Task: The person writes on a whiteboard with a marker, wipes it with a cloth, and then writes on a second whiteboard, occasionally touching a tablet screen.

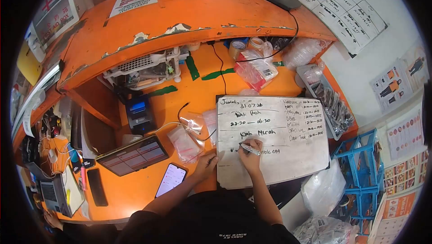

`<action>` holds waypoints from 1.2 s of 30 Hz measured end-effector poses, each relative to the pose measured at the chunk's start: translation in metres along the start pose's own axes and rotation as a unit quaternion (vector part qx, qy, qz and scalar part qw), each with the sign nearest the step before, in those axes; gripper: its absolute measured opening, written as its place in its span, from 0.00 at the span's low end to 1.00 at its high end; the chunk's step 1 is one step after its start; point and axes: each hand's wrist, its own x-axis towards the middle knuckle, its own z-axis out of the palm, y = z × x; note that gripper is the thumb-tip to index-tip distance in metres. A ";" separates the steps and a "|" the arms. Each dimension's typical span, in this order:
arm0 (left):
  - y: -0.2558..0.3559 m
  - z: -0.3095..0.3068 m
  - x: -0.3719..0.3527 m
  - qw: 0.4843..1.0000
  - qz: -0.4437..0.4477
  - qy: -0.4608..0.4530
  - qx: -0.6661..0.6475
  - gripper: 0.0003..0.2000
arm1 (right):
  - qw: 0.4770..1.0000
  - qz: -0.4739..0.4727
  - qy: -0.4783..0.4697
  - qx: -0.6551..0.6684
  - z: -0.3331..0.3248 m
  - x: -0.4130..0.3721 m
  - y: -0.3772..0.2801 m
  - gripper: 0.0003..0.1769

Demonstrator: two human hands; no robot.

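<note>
Right hand point(249, 159) with marker point(249, 148) hides whiteboard point(292, 167) writing.

Black shirt point(193, 214), white OAKLEY lettering point(232, 235)

1. Left forearm point(173, 195): bare; runs diagonally from lower left up toward the middle of the view.
2. Left hand point(206, 167): positioned slightly lower than the right; fingers partly curled, exact closure not discernible.
3. Right forearm point(261, 194): bare; rises steeply, inclined slightly leftward toward the wrist.
4. Right hand point(250, 154): fingers bent together in a pinch grip.
5. Both arms: uncrossed; hands apart.
</note>
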 end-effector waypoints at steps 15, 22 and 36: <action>-0.005 0.000 -0.001 0.999 -0.036 -0.017 -0.019 0.11 | 1.000 0.010 0.000 0.008 0.000 -0.001 0.000 0.11; -0.009 0.001 -0.001 1.000 -0.014 -0.016 0.005 0.14 | 1.000 0.020 -0.004 0.004 -0.001 0.001 -0.004 0.11; 0.001 0.000 0.000 1.000 -0.019 -0.006 -0.001 0.13 | 1.000 0.011 0.001 0.000 0.001 -0.001 0.001 0.11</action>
